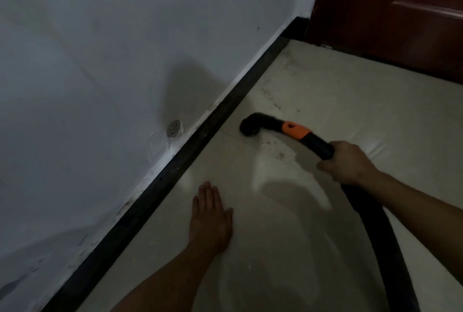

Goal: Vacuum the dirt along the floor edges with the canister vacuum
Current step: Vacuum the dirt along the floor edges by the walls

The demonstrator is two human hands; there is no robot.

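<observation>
Pale floor meets black skirting; right hand grips vacuum hose, left hand presses flat, fingers straight.

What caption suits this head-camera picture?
Right hand holds the vacuum hose, nozzle beside dirt near baseboard; left hand flat on floor.

One wide-angle camera, worn on the head, looks forward and down from close above the floor. The right grip, on the hose, shows right of centre, the left grip below-left of it. The wall fills the frame left of the left grip, and the door stands beyond the right grip.
</observation>
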